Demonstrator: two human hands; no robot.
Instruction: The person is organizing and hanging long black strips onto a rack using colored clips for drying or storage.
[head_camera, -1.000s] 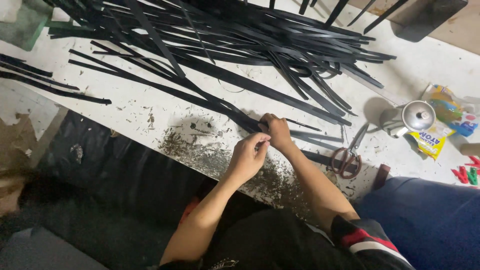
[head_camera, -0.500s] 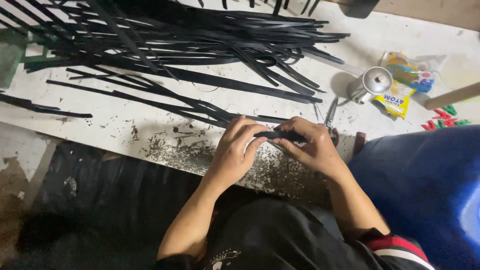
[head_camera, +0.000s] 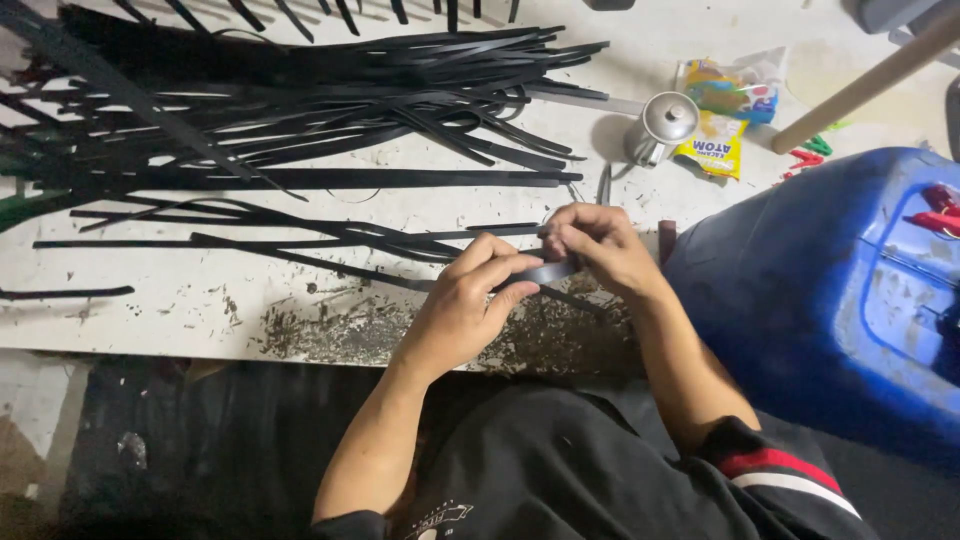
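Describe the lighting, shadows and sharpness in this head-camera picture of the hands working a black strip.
Head view: even, soft light on the white table; the metal cup throws a faint shadow to its left. Left hand, right hand and black strip look fairly sharp. The floor below the table is dark.

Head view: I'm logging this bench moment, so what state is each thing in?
left hand: pinching the black strip
right hand: pinching the same strip's other end
black strip: held between both hands, above the table edge
pile of black strips: lying loose and crossed on the white table
metal can: upright, lid on
snack packet: lying flat
blue drum: standing beside the table
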